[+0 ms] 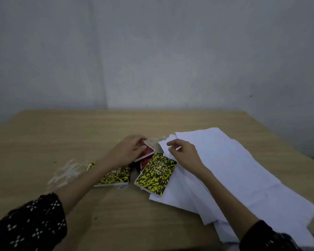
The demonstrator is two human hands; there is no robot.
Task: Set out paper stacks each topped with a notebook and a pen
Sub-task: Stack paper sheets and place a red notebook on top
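A loose heap of white paper sheets (pixel 234 165) spreads over the right half of the wooden table (pixel 80 127). Left of it lie small notebooks: a yellow-and-black one (pixel 155 173) overlapping the paper's edge, a second yellow-and-black one (pixel 114 176) partly under my left forearm, and red ones in the middle. My left hand (pixel 127 151) grips the top red notebook (pixel 146 153). My right hand (pixel 182 153) hovers over the paper's left edge, fingers curled and pinching at a sheet corner. I see no pen.
A grey-white wall rises just behind the table's far edge. Whitish smudges (pixel 65 173) mark the tabletop at the left. A second red notebook (pixel 143 163) shows partly beneath the others. Both my sleeves are dark with white flowers.
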